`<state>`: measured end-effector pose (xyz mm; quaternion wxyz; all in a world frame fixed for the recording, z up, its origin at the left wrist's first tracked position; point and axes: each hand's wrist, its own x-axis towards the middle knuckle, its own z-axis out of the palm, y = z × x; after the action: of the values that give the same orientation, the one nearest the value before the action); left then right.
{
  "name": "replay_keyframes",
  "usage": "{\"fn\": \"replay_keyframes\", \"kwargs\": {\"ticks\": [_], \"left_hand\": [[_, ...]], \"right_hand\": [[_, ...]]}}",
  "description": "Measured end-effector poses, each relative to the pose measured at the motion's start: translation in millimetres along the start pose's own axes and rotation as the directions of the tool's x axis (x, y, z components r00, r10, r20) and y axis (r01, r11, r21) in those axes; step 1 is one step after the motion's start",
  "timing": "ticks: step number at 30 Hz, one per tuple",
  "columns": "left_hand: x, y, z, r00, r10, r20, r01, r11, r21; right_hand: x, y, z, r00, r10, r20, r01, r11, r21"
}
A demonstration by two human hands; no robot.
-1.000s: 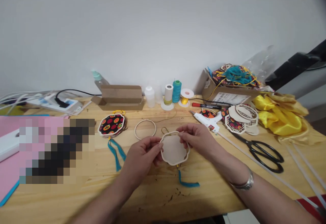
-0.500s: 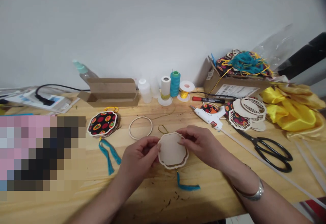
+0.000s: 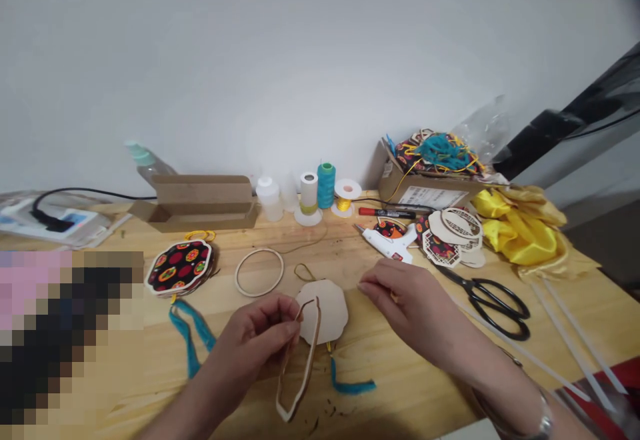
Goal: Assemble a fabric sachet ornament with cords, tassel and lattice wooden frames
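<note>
In my left hand [image 3: 267,333] a thin scalloped wooden frame [image 3: 311,353] is pinched and held tilted, almost on edge. Behind it lies a plain pale scalloped panel [image 3: 327,310] on the table, with a gold cord loop [image 3: 303,271] at its top and a teal tassel [image 3: 350,385] at its bottom. The frame hides part of the panel's left side. My right hand [image 3: 400,300] hovers to the right of the panel, apart from it, thumb and fingers pressed together. What those fingers hold, if anything, I cannot make out.
Left stand a wooden ring [image 3: 259,272] and a stack of patterned fabric panels [image 3: 181,268]. On the right lie a white glue gun [image 3: 387,243], black scissors [image 3: 493,300] and wooden cutouts [image 3: 450,235]. Thread spools [image 3: 326,187] and a cardboard box [image 3: 425,193] line the wall.
The frame has come off the panel and is now tilted in my left hand. My right hand has let go and moved right. The view has shifted.
</note>
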<state>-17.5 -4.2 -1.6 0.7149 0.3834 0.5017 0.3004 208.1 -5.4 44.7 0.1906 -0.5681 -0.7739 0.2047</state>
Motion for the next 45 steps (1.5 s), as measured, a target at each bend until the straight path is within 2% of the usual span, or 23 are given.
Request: {"fn": "replay_keyframes", "kwargs": {"ticks": [4,6,10,14,19,21,25,29,33,37,40,42,43,45], "left_hand": [[-3.6,1.8,0.8,0.996,0.032,0.081,-0.041,0.992,0.121],[-5.0,1.0,1.4,0.992,0.049,0.116,-0.067,0.984,0.163],[-5.9,-2.7,3.1,0.990,0.069,0.122,-0.092,0.976,0.197],[-4.1,-4.1,2.0,0.986,0.086,0.140,-0.115,0.971,0.209],[-2.0,-4.6,-2.4,0.978,0.092,0.185,-0.121,0.981,0.153],[-2.7,-4.2,-4.1,0.976,0.096,0.196,-0.122,0.985,0.124],[-6.0,-3.7,-7.0,0.964,0.154,0.217,-0.180,0.978,0.104],[-8.8,-4.3,-8.5,0.956,0.188,0.223,-0.217,0.969,0.114],[-10.3,-2.2,-9.6,0.949,0.186,0.253,-0.220,0.969,0.113],[-11.6,3.4,-10.1,0.945,0.171,0.279,-0.202,0.975,0.088],[-12.6,8.8,-8.7,0.942,0.164,0.293,-0.194,0.978,0.077],[-13.0,11.4,-7.5,0.942,0.150,0.299,-0.180,0.981,0.075],[-13.0,12.2,-7.1,0.944,0.143,0.299,-0.173,0.982,0.075],[-12.8,12.8,-6.8,0.942,0.137,0.305,-0.165,0.984,0.069]], "right_hand": [[-10.1,-4.1,-11.9,0.999,-0.008,0.036,0.004,0.995,0.095],[-4.7,-0.9,-13.8,1.000,-0.007,0.001,0.006,0.995,0.095],[29.8,8.2,-18.1,0.983,0.020,-0.185,-0.024,1.000,-0.019],[71.3,-0.7,-18.3,0.958,-0.021,-0.287,0.015,1.000,-0.023],[105.9,-33.5,4.3,0.892,-0.176,-0.417,0.165,0.984,-0.061],[117.3,-45.7,18.3,0.901,-0.205,-0.381,0.208,0.978,-0.034],[139.8,-62.2,46.0,0.956,-0.086,-0.281,0.098,0.995,0.029],[154.7,-70.6,64.7,0.956,0.024,-0.291,-0.057,0.993,-0.107],[157.8,-73.2,71.1,0.943,0.014,-0.332,-0.077,0.981,-0.178],[158.6,-71.8,60.8,0.926,0.048,-0.376,-0.120,0.978,-0.172],[162.4,-70.6,37.2,0.916,0.094,-0.390,-0.193,0.955,-0.225],[167.2,-69.7,16.7,0.908,0.010,-0.418,-0.159,0.933,-0.322],[170.5,-69.1,6.8,0.899,-0.071,-0.432,-0.109,0.919,-0.378],[178.6,-67.0,-8.3,0.898,-0.214,-0.383,0.013,0.886,-0.464]]}}
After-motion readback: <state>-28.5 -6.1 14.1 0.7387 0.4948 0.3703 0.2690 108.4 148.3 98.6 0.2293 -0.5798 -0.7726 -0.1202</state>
